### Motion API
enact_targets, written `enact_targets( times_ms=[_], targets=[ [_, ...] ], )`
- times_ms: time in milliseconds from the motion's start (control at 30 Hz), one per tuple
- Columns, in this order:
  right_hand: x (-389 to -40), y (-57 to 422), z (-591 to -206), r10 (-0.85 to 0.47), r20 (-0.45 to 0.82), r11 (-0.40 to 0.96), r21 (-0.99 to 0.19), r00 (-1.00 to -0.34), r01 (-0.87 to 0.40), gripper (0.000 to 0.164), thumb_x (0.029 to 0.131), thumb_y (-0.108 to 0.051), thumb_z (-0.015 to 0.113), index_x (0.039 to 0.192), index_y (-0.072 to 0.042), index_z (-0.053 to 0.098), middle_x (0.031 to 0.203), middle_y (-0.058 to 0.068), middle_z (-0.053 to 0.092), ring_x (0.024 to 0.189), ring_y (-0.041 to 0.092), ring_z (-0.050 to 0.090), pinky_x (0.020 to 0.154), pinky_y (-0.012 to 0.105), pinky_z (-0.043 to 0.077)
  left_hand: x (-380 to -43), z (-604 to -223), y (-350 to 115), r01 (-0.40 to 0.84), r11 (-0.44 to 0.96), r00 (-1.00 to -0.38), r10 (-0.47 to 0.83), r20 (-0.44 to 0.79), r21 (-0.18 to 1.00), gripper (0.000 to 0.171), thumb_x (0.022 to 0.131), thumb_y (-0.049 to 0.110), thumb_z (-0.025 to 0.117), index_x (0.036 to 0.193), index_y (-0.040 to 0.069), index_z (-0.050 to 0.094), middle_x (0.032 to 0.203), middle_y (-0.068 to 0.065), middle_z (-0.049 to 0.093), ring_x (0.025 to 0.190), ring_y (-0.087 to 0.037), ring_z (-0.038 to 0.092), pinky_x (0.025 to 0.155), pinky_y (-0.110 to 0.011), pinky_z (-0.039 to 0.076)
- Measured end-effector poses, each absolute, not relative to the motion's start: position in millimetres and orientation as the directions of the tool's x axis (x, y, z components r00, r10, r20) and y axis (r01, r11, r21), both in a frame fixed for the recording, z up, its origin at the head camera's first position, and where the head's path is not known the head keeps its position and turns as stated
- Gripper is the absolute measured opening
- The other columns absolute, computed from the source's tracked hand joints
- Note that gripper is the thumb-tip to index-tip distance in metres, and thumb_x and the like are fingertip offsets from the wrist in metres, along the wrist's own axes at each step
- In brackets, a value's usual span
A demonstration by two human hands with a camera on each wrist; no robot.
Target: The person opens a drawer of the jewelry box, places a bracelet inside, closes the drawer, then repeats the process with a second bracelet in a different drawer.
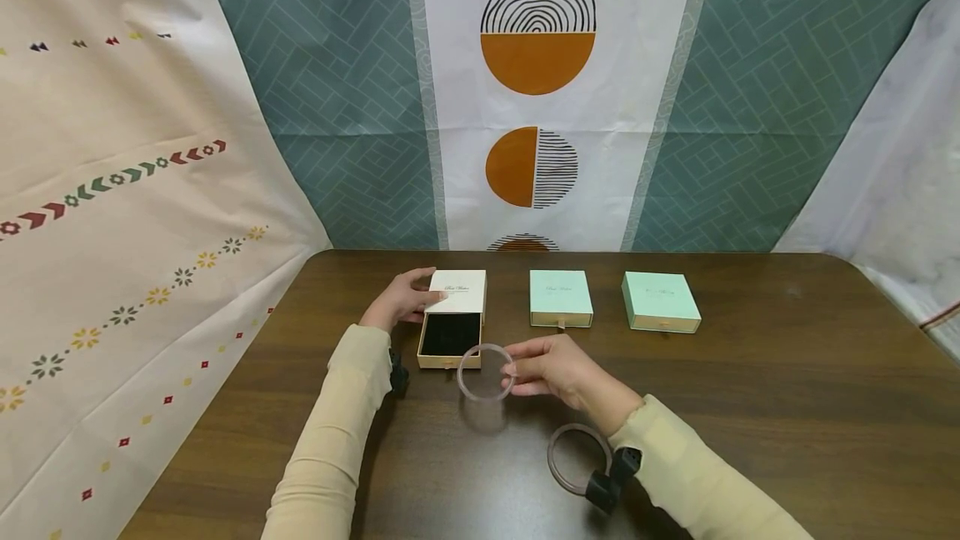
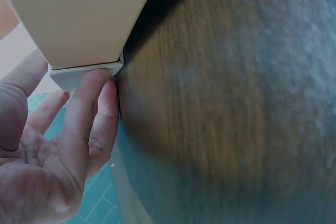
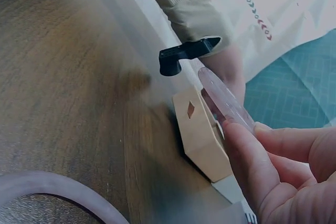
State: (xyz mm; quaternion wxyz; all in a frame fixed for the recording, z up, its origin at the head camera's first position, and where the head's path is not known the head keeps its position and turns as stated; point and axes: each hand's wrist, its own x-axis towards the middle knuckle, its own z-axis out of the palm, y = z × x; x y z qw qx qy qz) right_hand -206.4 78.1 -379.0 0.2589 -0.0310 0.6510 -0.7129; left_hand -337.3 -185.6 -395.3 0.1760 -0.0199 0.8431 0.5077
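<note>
Steadying the white box (image 1: pixel 461 288), we judge, left grip (image 1: pixel 396 301) clasps it, black-lined drawer (image 1: pixel 435 362) out; right grip (image 1: pixel 553 367) pinches a pale ring (image 3: pixel 224 97) by its edge.

Smooth, glossy, translucent bangle (image 3: pixel 227 98); matt, paper-like white box (image 1: pixel 457 287); matt black lining (image 1: pixel 450 333); glossy wood-grain tabletop (image 1: pixel 787 407).

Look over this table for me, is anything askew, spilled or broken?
Nothing looks spilled or broken. The rightmost green box sits slightly turned, while the other green box faces nearly straight on. The drawer of the white box is out, but that looks deliberate: the left hand holds the box.
</note>
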Motion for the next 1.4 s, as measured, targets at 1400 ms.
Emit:
enact_targets(
  times_ms=[1400],
  targets=[
    [-237,67,-379,-0.246,-0.302,-0.132,-0.931,-0.921,0.341,0.042,0.09,0.01,0.054,0.13,0.018,0.045,0.089,0.017,0.07,0.068,0.012,0.068,0.066,0.024,0.059,-336,-393,-185,-0.216,0.488,-0.94,0.132,-0.316,0.846,0.071,0.092,0.018,0.064,0.152,0.018,0.026,0.142,-0.024,0.039,0.104,-0.031,0.059,0.092,-0.048,0.052]
  ],
)
